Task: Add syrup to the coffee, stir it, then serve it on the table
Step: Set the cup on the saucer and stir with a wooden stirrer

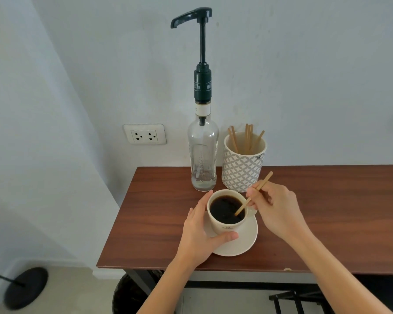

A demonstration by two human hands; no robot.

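A cream cup (225,226) full of black coffee (224,209) stands on a cream saucer (245,241) on the brown table (157,223). My left hand (199,234) wraps around the cup's left side, thumb on its front. My right hand (278,208) pinches a wooden stir stick (262,183), whose lower end dips into the coffee at the cup's right. Behind the cup stands a clear glass syrup bottle (203,152) with a tall dark pump, its spout pointing left.
A patterned holder (242,168) with several wooden stir sticks stands right of the bottle, against the wall. A wall socket (145,134) lies left of the bottle. On the floor at left is a black round stand base (26,287). Dark objects sit under the table.
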